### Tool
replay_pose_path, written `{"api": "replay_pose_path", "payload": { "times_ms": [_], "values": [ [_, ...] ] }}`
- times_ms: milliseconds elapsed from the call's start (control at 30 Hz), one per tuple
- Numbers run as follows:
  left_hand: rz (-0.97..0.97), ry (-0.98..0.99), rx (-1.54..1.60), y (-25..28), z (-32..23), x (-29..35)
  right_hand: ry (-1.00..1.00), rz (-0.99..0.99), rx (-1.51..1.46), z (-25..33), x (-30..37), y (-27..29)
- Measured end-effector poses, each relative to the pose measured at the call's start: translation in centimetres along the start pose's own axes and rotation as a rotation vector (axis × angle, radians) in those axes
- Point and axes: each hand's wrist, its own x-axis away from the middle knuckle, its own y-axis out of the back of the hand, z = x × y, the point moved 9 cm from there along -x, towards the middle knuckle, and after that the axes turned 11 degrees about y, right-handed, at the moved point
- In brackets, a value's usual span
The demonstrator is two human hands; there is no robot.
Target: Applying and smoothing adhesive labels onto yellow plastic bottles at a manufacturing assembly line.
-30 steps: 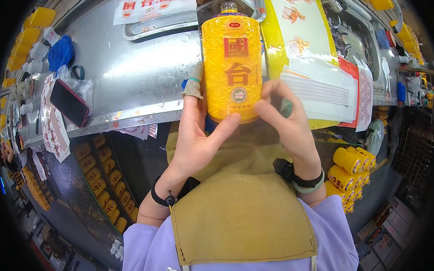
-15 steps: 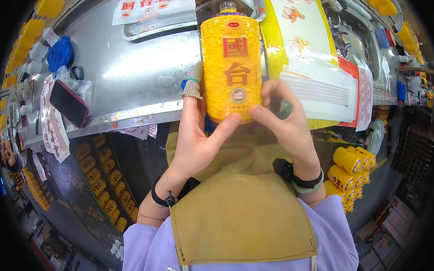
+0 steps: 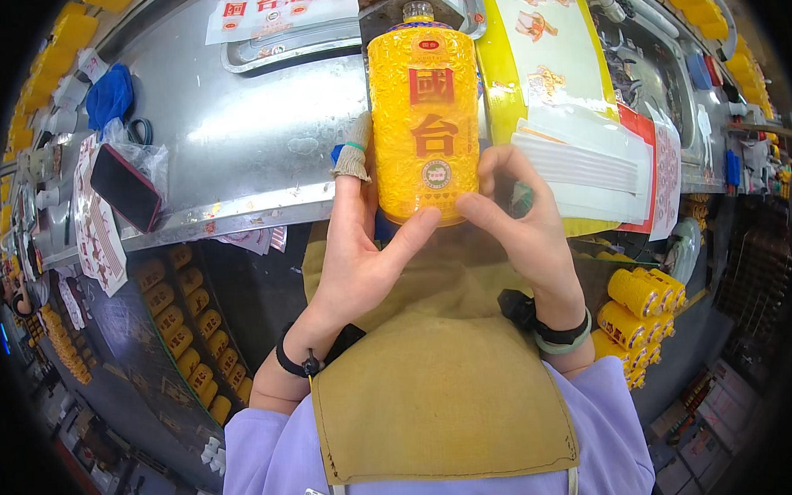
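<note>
A yellow embossed bottle with red characters and a bare clear neck lies with its base toward me, at the front edge of the metal bench. My left hand grips it along its left side, the thumb pressed on the lower front. A knitted finger cover with a green band sits on one of its fingers. My right hand holds the lower right of the bottle, its thumb on the base edge near the other thumb and its fingers curled at the side. Fingertips behind the bottle are hidden.
Sheets of gold and red decals lie on yellow material to the right, with white paper strips nearer. A phone and a blue cloth are on the left. A metal tray stands behind. Yellow bottles are stacked at lower right.
The bottle has shifted very slightly to the right. Both hands keep the same hold on it.
</note>
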Motion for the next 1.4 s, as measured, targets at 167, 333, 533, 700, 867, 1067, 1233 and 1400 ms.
{"api": "replay_pose_path", "payload": {
  "times_ms": [167, 333, 533, 700, 867, 1067, 1233, 1400],
  "values": [
    [-0.003, 0.000, -0.013, 0.0, 0.0, 0.0, 0.001, 0.003, 0.014, 0.0, 0.0, 0.0],
    [0.007, -0.005, -0.001, 0.0, 0.0, 0.0, 0.000, -0.001, 0.003, 0.0, 0.0, -0.1],
    [0.002, 0.000, 0.003, 0.0, 0.1, -0.1, 0.003, -0.004, 0.001, -0.1, 0.0, 0.1],
    [-0.001, -0.012, 0.001, -0.3, 0.0, 0.0, -0.013, 0.030, 0.105, 1.9, -0.6, 0.9],
    [-0.034, -0.022, 0.033, -0.6, 0.1, 0.2, 0.387, -0.116, 0.193, 7.5, -2.6, 1.9],
    [-0.034, -0.007, 0.042, -0.7, 0.2, 0.3, 0.828, 0.409, 0.812, 12.6, -3.0, -4.4],
    [-0.059, -0.045, 0.113, -0.6, -0.1, 0.2, 1.064, 0.258, 1.078, 13.9, -3.0, -3.9],
    [-0.016, -0.109, -0.183, 0.4, 0.5, 0.3, 1.251, 0.201, 1.071, 12.0, 1.2, -3.4]
  ]
}}
